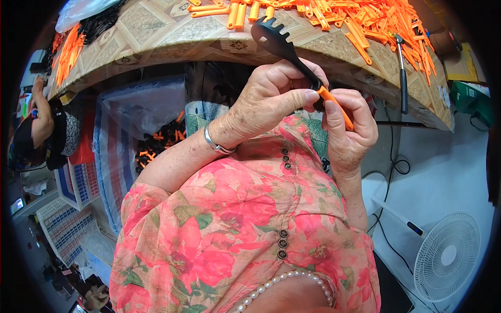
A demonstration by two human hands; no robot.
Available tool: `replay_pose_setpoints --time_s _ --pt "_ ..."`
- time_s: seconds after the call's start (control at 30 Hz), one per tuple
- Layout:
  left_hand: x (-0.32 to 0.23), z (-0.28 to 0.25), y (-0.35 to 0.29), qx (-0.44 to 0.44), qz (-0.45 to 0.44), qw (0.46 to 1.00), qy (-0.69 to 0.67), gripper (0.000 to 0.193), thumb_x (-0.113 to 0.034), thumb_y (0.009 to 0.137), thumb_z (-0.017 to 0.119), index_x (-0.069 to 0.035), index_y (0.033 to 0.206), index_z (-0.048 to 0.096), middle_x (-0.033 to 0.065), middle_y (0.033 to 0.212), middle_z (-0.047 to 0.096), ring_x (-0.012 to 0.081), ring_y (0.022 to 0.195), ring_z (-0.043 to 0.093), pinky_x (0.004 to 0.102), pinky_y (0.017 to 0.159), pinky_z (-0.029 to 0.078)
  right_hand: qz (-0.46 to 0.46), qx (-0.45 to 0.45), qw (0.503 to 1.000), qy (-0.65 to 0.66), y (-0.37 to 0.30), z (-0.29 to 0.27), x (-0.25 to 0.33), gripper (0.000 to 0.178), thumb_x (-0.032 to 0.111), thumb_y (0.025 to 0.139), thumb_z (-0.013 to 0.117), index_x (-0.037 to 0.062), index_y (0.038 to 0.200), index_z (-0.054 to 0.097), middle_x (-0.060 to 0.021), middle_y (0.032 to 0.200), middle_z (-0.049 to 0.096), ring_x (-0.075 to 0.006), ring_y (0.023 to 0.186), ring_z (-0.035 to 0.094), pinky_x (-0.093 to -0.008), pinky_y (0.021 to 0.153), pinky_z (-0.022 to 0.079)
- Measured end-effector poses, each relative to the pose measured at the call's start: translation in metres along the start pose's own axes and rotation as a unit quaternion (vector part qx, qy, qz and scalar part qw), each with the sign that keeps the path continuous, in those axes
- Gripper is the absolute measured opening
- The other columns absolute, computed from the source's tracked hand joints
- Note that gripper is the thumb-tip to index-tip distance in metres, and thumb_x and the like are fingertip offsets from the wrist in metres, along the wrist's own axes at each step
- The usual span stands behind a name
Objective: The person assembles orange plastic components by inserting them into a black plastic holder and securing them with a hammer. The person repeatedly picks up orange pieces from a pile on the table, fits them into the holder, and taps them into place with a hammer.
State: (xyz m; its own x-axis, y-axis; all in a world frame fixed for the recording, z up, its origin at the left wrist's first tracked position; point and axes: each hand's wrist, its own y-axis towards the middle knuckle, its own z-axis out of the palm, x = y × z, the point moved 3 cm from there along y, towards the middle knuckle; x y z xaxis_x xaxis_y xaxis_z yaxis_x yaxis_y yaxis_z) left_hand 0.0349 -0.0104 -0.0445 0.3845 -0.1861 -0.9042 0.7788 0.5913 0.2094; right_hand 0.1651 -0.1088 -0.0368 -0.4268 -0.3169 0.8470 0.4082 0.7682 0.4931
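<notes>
Between my hands is a spaghetti server [274, 41], its black toothed head pointing up and to the left. My left hand [279, 91] grips its black neck, thumb against the spot where neck and handle meet. The orange handle [336, 108] is pinched in the fingers of my right hand [350, 128]. Both hands are just in front of the table edge. Along the table [172, 41] lie many loose orange handles [360, 23], heaped thickest at the right. My fingers partly hide the joint between neck and handle.
A hammer [402, 73] with a dark grip hangs over the table's right edge. Black pieces with orange handles fill a striped bag [112, 135] below left. More orange handles [70, 55] lie at the far left, near another person's arm [43, 112]. A white fan [448, 255] stands lower right.
</notes>
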Motion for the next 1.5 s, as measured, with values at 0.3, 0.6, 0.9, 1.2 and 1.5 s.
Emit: replay_pose_setpoints --time_s 0.3,0.6,0.9,1.2,1.5 --pt "0.004 0.006 0.000 0.016 -0.014 0.999 -0.026 0.025 -0.008 0.091 0.065 0.002 0.114 0.060 0.0061 0.104 0.062 0.0112 0.085 0.061 0.0243 0.077 0.053 0.163 0.085 0.967 0.178 0.005 -0.008 0.000 0.012 0.002 0.091 0.060 0.0009 0.081 0.055 -0.0033 0.078 0.059 -0.0041 0.056 0.046 -0.0191 0.050 0.037" --pt "0.008 -0.048 0.016 0.157 -0.185 0.965 -0.097 0.059 -0.042 0.091 0.063 0.008 0.121 0.058 0.0209 0.108 0.067 0.0232 0.100 0.067 0.0315 0.088 0.054 0.171 0.303 0.934 0.082 0.046 -0.045 -0.001 0.019 0.016 0.085 0.067 0.0023 0.076 0.057 0.0018 0.069 0.053 -0.0022 0.053 0.040 -0.0196 0.044 0.029" --pt "-0.018 -0.033 0.038 0.258 -0.192 0.898 0.300 0.037 -0.031 0.096 0.057 0.004 0.099 0.069 0.0069 0.082 0.070 0.0098 0.080 0.063 0.0240 0.072 0.049 0.195 0.402 0.889 -0.099 0.094 -0.032 -0.023 0.022 0.021 0.085 0.068 0.0040 0.075 0.059 0.0063 0.063 0.048 -0.0024 0.060 0.042 -0.0230 0.051 0.034" --pt "0.032 -0.026 0.037 0.055 -0.171 0.971 0.160 0.044 -0.035 0.099 0.053 0.001 0.077 0.066 0.0023 0.057 0.057 0.0089 0.051 0.053 0.0252 0.050 0.045 0.074 0.477 0.857 -0.180 0.131 -0.008 -0.038 0.019 0.022 0.080 0.070 0.0027 0.080 0.066 -0.0033 0.072 0.059 -0.0135 0.075 0.057 -0.0300 0.068 0.046" --pt "0.031 -0.018 0.036 -0.111 -0.249 0.959 0.080 0.045 -0.040 0.096 0.054 -0.001 0.076 0.065 0.0003 0.057 0.056 0.0114 0.052 0.056 0.0230 0.050 0.042 -0.137 0.349 0.874 -0.310 0.134 0.006 -0.053 0.018 0.017 0.073 0.074 0.0114 0.090 0.071 -0.0074 0.096 0.061 -0.0250 0.098 0.058 -0.0353 0.087 0.046"
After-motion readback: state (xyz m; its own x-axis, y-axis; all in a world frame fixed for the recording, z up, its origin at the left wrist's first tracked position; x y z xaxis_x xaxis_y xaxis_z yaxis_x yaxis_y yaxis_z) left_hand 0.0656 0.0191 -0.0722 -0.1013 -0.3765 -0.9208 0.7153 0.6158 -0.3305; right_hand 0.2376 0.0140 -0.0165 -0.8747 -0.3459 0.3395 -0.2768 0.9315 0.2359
